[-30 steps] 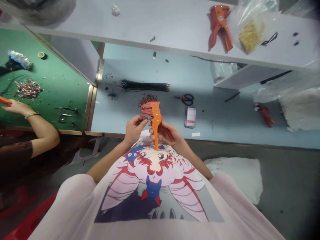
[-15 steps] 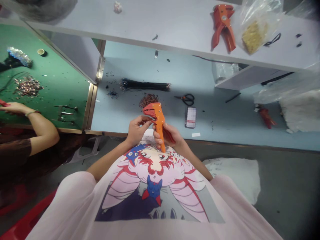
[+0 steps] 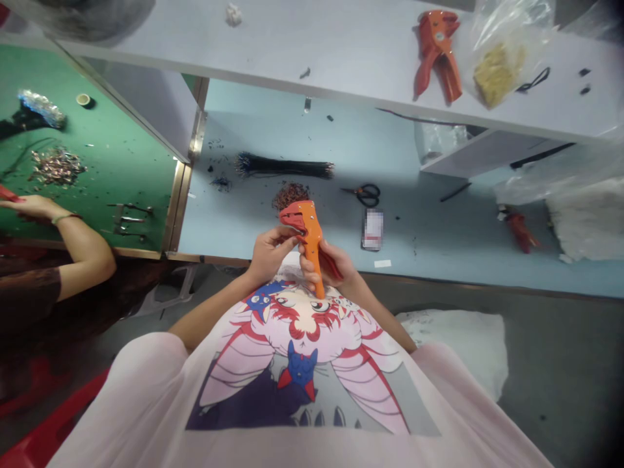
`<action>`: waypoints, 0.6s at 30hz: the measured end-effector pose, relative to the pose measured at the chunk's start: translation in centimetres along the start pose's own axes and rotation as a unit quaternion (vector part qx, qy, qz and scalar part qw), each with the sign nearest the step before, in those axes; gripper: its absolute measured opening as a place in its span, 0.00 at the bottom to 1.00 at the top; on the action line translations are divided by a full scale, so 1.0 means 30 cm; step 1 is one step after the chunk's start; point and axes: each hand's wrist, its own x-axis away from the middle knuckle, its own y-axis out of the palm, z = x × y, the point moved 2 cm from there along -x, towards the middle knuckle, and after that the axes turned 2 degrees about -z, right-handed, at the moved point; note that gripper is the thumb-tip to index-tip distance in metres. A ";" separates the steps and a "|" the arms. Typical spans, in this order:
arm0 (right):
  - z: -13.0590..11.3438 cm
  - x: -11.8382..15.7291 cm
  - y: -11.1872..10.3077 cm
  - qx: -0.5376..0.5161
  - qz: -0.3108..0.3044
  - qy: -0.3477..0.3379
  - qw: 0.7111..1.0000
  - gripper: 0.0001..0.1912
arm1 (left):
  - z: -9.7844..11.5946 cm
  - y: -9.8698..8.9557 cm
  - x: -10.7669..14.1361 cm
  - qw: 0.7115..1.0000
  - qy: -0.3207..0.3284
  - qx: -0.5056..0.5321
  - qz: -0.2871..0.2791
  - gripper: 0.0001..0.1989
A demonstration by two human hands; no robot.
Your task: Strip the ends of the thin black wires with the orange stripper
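Orange wire stripper [image 3: 310, 250] sits wrapped in the closed right hand [image 3: 327, 268], raised above the shirt front [image 3: 160, 370], just off the blue table's [image 3: 219, 221] near edge. Left hand [image 3: 269, 255] pinches at its red jaw; anything held there is too small to tell. I'd worry about squeezed handles nipping those fingertips [image 3: 291, 239].

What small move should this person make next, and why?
Probably squeeze the orange wire stripper's handles with the right hand: it wraps the grip, and the left hand has fingertips at the red jaws, though any wire there is too small to see.
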 end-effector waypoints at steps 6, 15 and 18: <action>0.003 -0.003 0.004 0.023 0.040 0.002 0.999 0.19 | -0.002 -0.002 -0.001 1.000 0.005 -0.006 -0.004 0.11; 0.009 -0.005 0.012 0.031 0.033 -0.013 0.999 0.17 | -0.001 0.006 -0.003 1.000 -0.008 -0.001 -0.006 0.11; 0.014 -0.014 0.009 0.017 0.030 -0.016 0.999 0.20 | -0.004 0.008 -0.004 1.000 -0.011 -0.002 -0.003 0.11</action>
